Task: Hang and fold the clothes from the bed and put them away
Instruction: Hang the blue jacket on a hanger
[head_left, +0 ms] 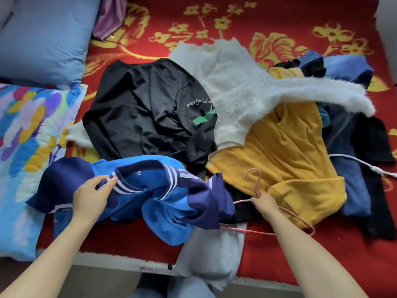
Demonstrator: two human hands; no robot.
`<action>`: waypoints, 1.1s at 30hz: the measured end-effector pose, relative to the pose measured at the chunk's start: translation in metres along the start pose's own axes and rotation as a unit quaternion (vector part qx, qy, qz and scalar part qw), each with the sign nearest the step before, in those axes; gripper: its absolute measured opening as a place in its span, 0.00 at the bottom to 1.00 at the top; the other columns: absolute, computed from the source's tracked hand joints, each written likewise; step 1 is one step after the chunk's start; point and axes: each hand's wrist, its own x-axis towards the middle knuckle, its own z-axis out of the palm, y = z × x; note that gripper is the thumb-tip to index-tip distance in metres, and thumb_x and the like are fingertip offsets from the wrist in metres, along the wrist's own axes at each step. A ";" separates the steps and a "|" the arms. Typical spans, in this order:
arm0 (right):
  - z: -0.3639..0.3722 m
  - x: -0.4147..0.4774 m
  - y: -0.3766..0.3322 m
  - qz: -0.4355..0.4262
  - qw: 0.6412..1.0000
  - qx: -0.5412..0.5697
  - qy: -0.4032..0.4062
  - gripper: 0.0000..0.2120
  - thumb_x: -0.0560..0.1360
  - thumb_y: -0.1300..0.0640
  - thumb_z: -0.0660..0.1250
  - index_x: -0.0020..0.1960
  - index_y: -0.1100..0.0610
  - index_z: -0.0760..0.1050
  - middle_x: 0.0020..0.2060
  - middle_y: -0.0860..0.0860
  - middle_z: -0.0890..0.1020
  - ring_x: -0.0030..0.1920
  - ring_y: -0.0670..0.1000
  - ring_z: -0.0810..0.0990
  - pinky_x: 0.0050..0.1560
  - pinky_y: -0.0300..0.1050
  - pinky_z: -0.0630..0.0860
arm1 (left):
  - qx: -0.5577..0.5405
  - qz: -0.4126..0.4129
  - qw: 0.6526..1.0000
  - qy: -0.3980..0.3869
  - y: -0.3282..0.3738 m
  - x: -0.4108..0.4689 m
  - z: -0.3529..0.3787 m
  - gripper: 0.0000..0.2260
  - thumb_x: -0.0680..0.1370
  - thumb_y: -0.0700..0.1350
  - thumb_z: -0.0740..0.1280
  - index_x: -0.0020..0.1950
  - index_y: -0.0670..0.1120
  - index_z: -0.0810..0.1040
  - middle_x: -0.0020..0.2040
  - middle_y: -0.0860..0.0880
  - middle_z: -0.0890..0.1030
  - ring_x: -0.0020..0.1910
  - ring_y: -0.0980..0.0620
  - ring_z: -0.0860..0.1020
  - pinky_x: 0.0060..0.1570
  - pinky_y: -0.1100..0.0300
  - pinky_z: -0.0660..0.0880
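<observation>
A blue and navy jacket (167, 201) with white stripes lies crumpled at the bed's near edge. My left hand (92, 196) grips its striped collar. My right hand (265, 204) holds a pink wire hanger (254, 179) at the neck below the hook, just right of the jacket; the hanger's left arm runs under the jacket. Behind lie a black shirt (146, 108), a white fuzzy sweater (242, 91) and a yellow top (285, 158) on the red flowered bedspread (236, 20).
Dark blue and black clothes (352, 168) are piled at the right with a white cable (365, 164) across them. A blue pillow (45, 37) and a multicoloured quilt (25, 136) fill the left. A purple cloth (109, 18) lies at the back. A pale garment (210, 261) hangs over the bed's front edge.
</observation>
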 end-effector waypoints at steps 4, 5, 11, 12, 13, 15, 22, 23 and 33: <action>0.011 0.005 0.001 0.015 0.995 -0.095 0.030 0.18 0.78 0.46 0.58 0.60 0.57 0.72 0.60 0.58 0.76 0.63 0.60 0.71 0.60 0.50 0.67 | -0.069 -0.057 0.996 0.019 -0.011 0.006 0.001 0.08 0.76 0.46 0.69 0.41 0.43 0.79 0.37 0.45 0.79 0.40 0.50 0.74 0.37 0.59 0.68; 0.012 0.005 0.003 0.009 0.992 -0.122 0.032 0.17 0.78 0.47 0.57 0.60 0.57 0.72 0.60 0.57 0.76 0.63 0.60 0.71 0.60 0.50 0.67 | -0.074 -0.059 0.995 0.022 -0.012 0.007 0.001 0.08 0.76 0.46 0.69 0.41 0.42 0.80 0.37 0.45 0.78 0.40 0.50 0.73 0.36 0.60 0.67; -0.007 -0.012 0.004 -0.069 0.994 -0.074 -0.049 0.18 0.81 0.49 0.53 0.45 0.60 0.76 0.48 0.60 0.80 0.55 0.60 0.78 0.45 0.44 0.67 | -0.082 -0.044 0.996 0.008 -0.014 0.011 -0.001 0.08 0.75 0.49 0.70 0.40 0.45 0.80 0.38 0.46 0.79 0.42 0.50 0.74 0.44 0.56 0.69; -0.015 -0.019 0.000 -0.075 0.993 -0.091 -0.030 0.20 0.81 0.47 0.53 0.49 0.60 0.77 0.49 0.58 0.81 0.55 0.60 0.78 0.47 0.45 0.69 | -0.083 -0.039 0.996 0.007 -0.014 0.012 -0.003 0.08 0.75 0.49 0.69 0.40 0.46 0.80 0.39 0.46 0.80 0.43 0.49 0.75 0.45 0.55 0.69; -0.026 -0.029 -0.006 -0.084 0.990 -0.116 0.006 0.21 0.80 0.45 0.53 0.52 0.58 0.77 0.51 0.57 0.81 0.55 0.59 0.78 0.48 0.46 0.70 | -0.086 -0.033 0.996 0.005 -0.012 0.014 -0.005 0.08 0.76 0.50 0.69 0.41 0.46 0.80 0.41 0.46 0.81 0.44 0.48 0.75 0.47 0.55 0.70; -0.051 -0.046 -0.024 -0.109 0.974 -0.175 0.091 0.21 0.80 0.43 0.52 0.53 0.55 0.78 0.52 0.55 0.82 0.56 0.58 0.78 0.47 0.45 0.70 | -0.086 -0.022 0.996 0.003 -0.010 0.018 -0.010 0.09 0.76 0.50 0.68 0.40 0.46 0.80 0.42 0.44 0.81 0.47 0.45 0.76 0.48 0.53 0.70; -0.122 -0.148 -0.097 -0.238 0.858 -0.186 0.416 0.22 0.81 0.48 0.53 0.44 0.60 0.80 0.41 0.55 0.82 0.41 0.60 0.81 0.35 0.44 0.70 | -0.114 0.086 0.989 -0.022 0.003 0.028 -0.056 0.12 0.79 0.45 0.65 0.37 0.41 0.77 0.38 0.40 0.80 0.40 0.51 0.75 0.39 0.69 0.68; -0.126 -0.163 -0.106 -0.257 0.853 -0.129 0.436 0.22 0.81 0.49 0.55 0.41 0.62 0.79 0.37 0.57 0.82 0.38 0.60 0.81 0.34 0.44 0.70 | -0.122 0.101 0.987 -0.023 0.005 0.030 -0.064 0.12 0.79 0.43 0.65 0.35 0.43 0.76 0.35 0.43 0.79 0.37 0.58 0.75 0.35 0.74 0.66; -0.080 -0.287 -0.198 -0.358 0.857 0.070 0.363 0.23 0.80 0.55 0.59 0.26 0.56 0.65 0.29 0.57 0.78 0.33 0.56 0.75 0.33 0.43 0.63 | -0.189 0.240 0.932 -0.195 0.015 0.056 -0.149 0.10 0.79 0.39 0.64 0.38 0.43 0.80 0.34 0.53 0.81 0.35 0.62 0.76 0.37 0.75 0.68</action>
